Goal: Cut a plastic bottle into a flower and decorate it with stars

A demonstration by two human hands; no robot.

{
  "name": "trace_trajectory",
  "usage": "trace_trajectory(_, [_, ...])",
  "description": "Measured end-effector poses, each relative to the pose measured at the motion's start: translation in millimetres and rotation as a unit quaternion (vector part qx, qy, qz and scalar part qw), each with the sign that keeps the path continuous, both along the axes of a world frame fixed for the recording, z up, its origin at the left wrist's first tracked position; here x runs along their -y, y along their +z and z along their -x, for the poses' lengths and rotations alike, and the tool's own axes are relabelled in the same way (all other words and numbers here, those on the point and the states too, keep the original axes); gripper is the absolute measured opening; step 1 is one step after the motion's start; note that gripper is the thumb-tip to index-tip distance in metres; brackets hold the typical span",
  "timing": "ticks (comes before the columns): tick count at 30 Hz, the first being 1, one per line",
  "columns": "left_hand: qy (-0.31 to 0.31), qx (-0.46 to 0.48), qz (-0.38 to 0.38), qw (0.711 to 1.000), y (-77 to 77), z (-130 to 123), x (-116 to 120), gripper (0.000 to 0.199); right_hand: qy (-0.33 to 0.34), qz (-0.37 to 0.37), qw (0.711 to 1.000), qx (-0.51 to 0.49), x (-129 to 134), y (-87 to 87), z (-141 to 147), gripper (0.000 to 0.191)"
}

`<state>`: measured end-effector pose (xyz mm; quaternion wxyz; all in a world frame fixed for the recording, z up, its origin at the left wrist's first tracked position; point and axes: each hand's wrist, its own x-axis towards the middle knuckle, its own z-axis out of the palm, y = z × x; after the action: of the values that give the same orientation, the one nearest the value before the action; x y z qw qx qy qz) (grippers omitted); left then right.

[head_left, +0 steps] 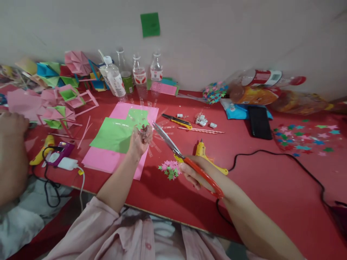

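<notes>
My left hand is closed around the neck end of a clear plastic bottle cut into strips. Its thin strips fan out on all sides like petals, hard to see against the paper and table. Scissors with red-orange handles are in my right hand, blades pointing up and left toward the cut bottle. Beneath the left hand lie green paper and pink paper. A small pile of pink and green paper stars sits beside my right hand.
A yellow glue gun with a black cord lies right of the scissors. Behind are a utility knife, striped straws and upright bottles. A phone lies right; another person's arm rests left, near a purple power strip.
</notes>
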<state>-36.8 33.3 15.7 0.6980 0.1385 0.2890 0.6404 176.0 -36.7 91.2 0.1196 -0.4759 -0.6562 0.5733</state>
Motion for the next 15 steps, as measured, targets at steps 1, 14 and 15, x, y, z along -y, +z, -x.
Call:
trace_trajectory(1, [0.0, 0.001, 0.005, 1.0, -0.6, -0.4, -0.2, 0.046, -0.005, 0.004, 1.0, -0.004, 0.0, -1.2, -0.1, 0.042])
trace_trajectory(14, [0.004, 0.0, 0.04, 0.999, 5.9, -5.2, 0.5, 0.043, -0.036, 0.059, 0.997, -0.03, 1.3, -3.8, 1.4, 0.042])
trace_trajectory(15, [0.005, 0.0, 0.041, 0.999, 5.0, -5.0, 0.4, 0.042, -0.035, 0.054, 0.997, -0.034, 1.6, -3.9, 1.4, 0.043])
